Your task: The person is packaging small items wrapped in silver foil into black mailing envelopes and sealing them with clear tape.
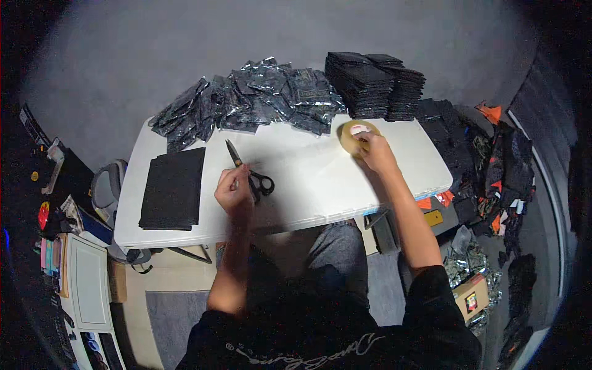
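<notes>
While the right hand (377, 154) grips the roll of tape (349, 145) right of the frame's centre, on the table (327, 172), the roll's round face is turned up, its core partly covered by the fingers. Left of it, the scissors (234, 155) lie aslant, blades pointing upper left, handle loops lower right. Across their middle comes the left hand (233, 190), fingers pinched together; whether these hold anything, I cannot tell. Toward the top, glossy plastic packets (265, 92) overlap, single outlines hard to make out.
</notes>
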`<state>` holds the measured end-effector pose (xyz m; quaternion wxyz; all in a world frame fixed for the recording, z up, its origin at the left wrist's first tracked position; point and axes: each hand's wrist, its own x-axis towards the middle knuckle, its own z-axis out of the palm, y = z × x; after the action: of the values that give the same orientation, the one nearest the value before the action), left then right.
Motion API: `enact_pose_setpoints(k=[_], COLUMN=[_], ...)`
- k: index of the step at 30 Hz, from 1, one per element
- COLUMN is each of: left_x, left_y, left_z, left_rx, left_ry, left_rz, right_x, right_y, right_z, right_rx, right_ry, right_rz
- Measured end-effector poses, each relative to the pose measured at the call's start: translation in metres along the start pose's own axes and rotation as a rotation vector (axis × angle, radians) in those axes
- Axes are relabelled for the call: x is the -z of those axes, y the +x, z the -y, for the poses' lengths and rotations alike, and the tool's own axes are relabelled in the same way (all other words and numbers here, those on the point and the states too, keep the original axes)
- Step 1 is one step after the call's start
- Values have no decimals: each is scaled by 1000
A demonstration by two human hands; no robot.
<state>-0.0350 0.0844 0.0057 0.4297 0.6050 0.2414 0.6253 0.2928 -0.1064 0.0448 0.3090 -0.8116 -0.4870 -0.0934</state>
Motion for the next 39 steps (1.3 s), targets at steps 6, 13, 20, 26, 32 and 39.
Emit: enact_pose_setpoints(k=[6, 13, 20, 26, 32, 39], left_x=[-9, 6, 1, -2, 2, 10], left_y=[-1, 5, 2, 0, 0, 14], left_z=[-8, 1, 6, 8, 26, 27], left_rx=[-59, -91, -214, -236, 41, 412], left_ry=[30, 74, 36, 29, -131, -237], left_rz=[-46, 92, 120, 110, 75, 79], right_x=[-29, -45, -20, -48, -47, -55], right_y=[24, 32, 19, 53, 54, 47], right_z=[-12, 15, 179, 207, 206, 205], right_rx=[-39, -51, 501, 537, 621, 748], right_ry=[-40, -256, 357, 525, 497, 428], right_rz=[-129, -201, 71, 498, 359, 164])
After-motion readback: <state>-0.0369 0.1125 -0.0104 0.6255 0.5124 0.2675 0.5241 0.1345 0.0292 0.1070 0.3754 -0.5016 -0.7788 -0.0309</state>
